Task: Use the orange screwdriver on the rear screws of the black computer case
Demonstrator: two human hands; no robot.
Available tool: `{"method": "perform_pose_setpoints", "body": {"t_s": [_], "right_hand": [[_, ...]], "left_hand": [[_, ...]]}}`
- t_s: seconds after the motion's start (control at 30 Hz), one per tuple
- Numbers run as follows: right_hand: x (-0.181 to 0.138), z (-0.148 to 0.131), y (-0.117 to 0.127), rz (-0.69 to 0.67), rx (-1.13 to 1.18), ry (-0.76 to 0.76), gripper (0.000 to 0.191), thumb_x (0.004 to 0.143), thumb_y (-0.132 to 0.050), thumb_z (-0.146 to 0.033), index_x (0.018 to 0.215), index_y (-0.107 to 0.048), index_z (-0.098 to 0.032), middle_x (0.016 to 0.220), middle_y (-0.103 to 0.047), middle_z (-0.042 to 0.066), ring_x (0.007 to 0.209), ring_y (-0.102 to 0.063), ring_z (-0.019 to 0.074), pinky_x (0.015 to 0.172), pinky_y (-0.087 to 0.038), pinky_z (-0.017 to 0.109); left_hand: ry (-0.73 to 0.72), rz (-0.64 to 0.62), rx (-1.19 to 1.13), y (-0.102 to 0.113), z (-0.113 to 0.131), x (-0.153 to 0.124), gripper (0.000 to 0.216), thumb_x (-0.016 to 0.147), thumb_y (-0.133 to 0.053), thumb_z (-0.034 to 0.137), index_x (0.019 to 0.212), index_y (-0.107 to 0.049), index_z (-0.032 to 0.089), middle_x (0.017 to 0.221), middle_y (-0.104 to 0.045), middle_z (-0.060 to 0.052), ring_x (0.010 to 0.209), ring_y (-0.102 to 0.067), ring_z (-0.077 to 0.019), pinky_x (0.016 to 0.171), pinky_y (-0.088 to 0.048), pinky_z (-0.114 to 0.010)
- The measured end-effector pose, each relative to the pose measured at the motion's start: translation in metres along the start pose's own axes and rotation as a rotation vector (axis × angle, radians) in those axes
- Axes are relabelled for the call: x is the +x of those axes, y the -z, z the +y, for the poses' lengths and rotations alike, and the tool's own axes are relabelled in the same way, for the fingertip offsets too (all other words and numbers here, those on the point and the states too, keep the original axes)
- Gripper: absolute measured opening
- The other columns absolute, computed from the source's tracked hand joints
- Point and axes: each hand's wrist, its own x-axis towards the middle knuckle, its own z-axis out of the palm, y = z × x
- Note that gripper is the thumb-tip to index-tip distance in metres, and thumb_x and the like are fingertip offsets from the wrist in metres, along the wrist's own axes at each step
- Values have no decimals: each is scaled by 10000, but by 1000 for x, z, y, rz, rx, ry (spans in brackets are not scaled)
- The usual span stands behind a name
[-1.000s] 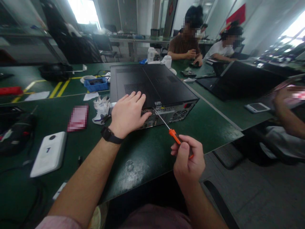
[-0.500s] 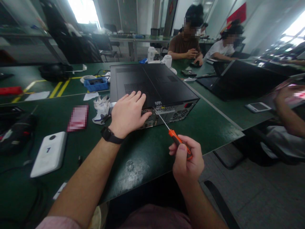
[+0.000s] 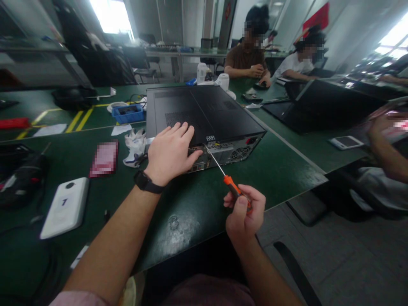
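A black computer case [image 3: 216,110] lies flat on the green table, its rear panel with a round fan grille facing me. My left hand [image 3: 172,148] rests on the case's near left edge, fingers stretched over the top cover and thumb along the rear edge. An orange and black screwdriver [image 3: 232,185] is gripped by its handle in my right hand [image 3: 247,212]. Its thin metal shaft slants up and left, and the tip meets the upper rear edge of the case, beside my left thumb. Whatever the tip touches is too small to make out.
Left of the case are a white glove [image 3: 135,146], a blue bin [image 3: 128,113], a pink packet [image 3: 104,158] and a white device marked 1 [image 3: 65,207]. A black laptop [image 3: 331,106] and a phone [image 3: 346,143] lie to the right. Several people sit around.
My right hand and the screwdriver handle have shifted slightly left, the hand looking a little turned. The tip stays at the case's rear edge, and my left hand keeps its place.
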Motion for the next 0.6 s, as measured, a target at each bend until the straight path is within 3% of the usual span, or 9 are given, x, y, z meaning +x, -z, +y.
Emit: {"method": "perform_pose_setpoints", "body": {"t_s": [0.3, 0.6], "right_hand": [[-7, 15, -6, 11, 49, 143, 262, 1117, -554, -374, 1346, -583, -250, 892, -707, -2, 590, -672, 142, 522, -580, 264], [-2, 10, -5, -8, 53, 206, 261, 1099, -561, -269, 1357, -596, -246, 976, -679, 23, 677, -669, 148, 579, -596, 288]], "left_hand": [[13, 12, -13, -1, 0, 1, 636, 1066, -630, 563, 1530, -658, 129, 1605, -677, -213, 1522, -619, -406, 1252, -502, -545], [16, 9, -9, 2, 3, 1, 616, 1102, -555, 546, 1516, -671, 105, 1608, -674, -221, 1518, -623, -406, 1257, -499, -547]]}}
